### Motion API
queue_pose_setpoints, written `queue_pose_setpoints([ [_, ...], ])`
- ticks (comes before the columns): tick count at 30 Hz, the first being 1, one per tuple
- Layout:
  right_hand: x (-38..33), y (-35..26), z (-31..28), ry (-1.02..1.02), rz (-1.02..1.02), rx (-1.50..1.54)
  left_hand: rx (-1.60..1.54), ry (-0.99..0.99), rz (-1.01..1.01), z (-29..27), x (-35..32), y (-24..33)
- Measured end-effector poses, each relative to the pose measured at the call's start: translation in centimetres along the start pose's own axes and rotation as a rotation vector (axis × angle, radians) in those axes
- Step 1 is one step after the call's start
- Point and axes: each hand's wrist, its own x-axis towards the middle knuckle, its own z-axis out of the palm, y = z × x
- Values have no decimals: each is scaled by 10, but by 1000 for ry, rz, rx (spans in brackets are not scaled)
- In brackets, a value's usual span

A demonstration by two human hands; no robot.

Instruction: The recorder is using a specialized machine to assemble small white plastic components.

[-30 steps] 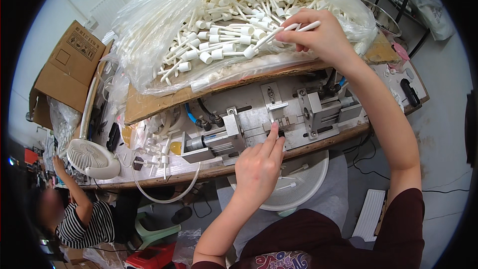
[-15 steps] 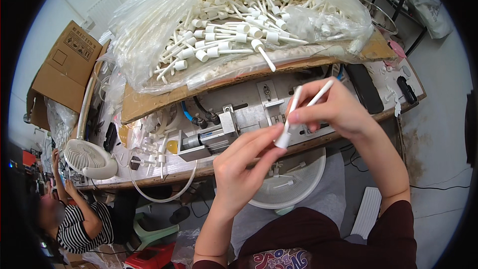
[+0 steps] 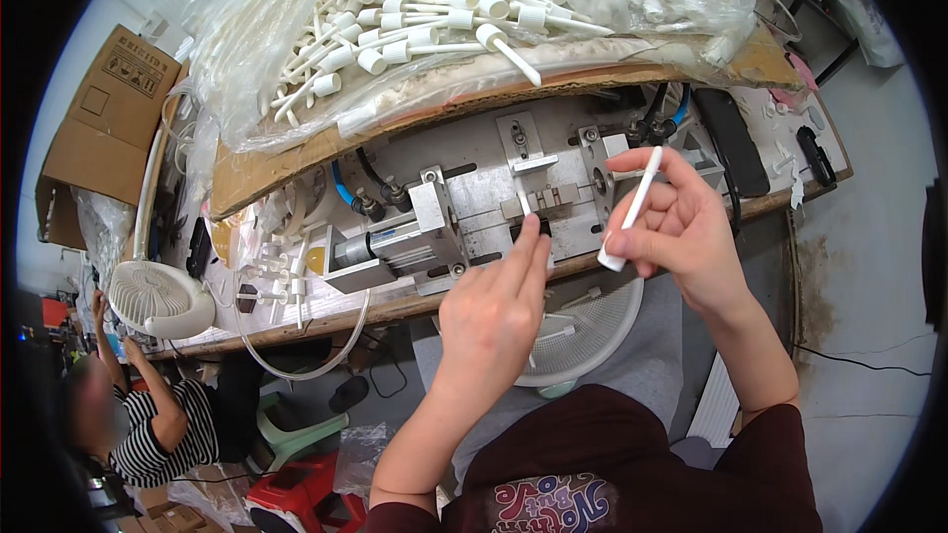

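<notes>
What worries me first, taking the big things first, is the far side of the worktop (image 3: 405, 309): the heap of capped sticks (image 3: 425, 35) in its plastic bag lies on the cardboard (image 3: 232, 178), and a stray capped stick (image 3: 513, 56) juts over the near lip, so a knock to the cardboard might drop it into the metal fixture (image 3: 439, 227). That fixture is my larger concern: its two blocks face each other across the gap where the fingers work, and if its cylinders were set off now, I judge skin could be pinched. The mesh basket (image 3: 597, 345) sits below the near edge, so a fumbled part could fall there or miss it for the floor. I see the left hand (image 3: 494, 316) with fingers stretched out and close together, a fingertip seemingly touching the white rod (image 3: 523, 195) in the fixture; the thumb is hidden, so I can't tell whether it pinches anything. To its right, the right hand (image 3: 686, 242) grips the held stick (image 3: 637, 199) between thumb and fingers, upright but leaning, broader end down, near the fixture's right block; a loose pinch might let it twist or slip.
</notes>
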Motion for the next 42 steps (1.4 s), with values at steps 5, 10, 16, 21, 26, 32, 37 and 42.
queue_pose_setpoints([
  [5,-7,3,2,27,-2,-54,-21,-65,-27,-9,7,-1],
  [10,-5,6,9,7,45,-53,-373,64,-69,-13,9,1],
  [16,14,-7,29,-170,53,-88,-569,236,-57,-33,4,6],
  [21,79,-30,27,245,-753,-845,-415,171,-230,-15,-6,1],
  [26,142,-42,30,199,-747,-1277,-111,107,-102,9,-5,3],
  [32,150,-49,17,86,-687,-1149,-23,84,-57,8,3,-2],
  [37,92,-48,17,85,-605,-740,-93,63,-23,-4,9,-6],
  [42,28,-9,6,-101,-737,-671,-301,283,-127,-53,46,-38],
])
